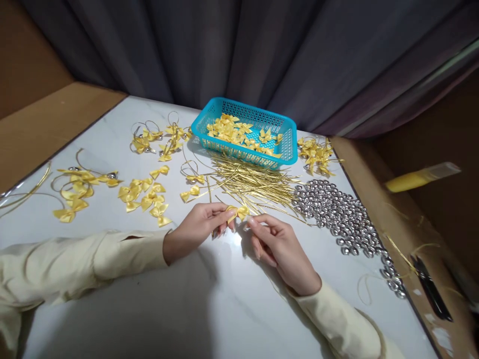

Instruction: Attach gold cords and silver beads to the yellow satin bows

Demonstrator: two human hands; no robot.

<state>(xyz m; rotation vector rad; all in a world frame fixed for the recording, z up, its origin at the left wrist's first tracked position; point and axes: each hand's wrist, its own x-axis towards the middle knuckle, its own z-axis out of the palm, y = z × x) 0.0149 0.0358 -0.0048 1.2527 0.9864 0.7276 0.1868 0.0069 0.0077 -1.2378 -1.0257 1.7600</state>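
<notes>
A yellow ribbon bow (242, 213) is pinched between the thumb and fingers of my left hand (209, 219), a little above the white tabletop. Close by its right end is my right hand (275, 242), with thumb and forefinger pressed together; whatever is between them is too small to make out. A gold wire tie (209, 199) runs down by my left fingertips. Just beyond my hands lies a heap of gold wire ties (258, 182). Left of these are a single yellow bow (190, 193) and a cluster of loose yellow bows (144, 192).
A blue plastic basket (290, 144) holds more bows at the back. Silver bells (337, 209) spread across the right side. Bows with looped ties and bells (77, 192) lie at left, others (316, 154) at back right. Black-handled scissors (432, 289) lie on the brown right edge.
</notes>
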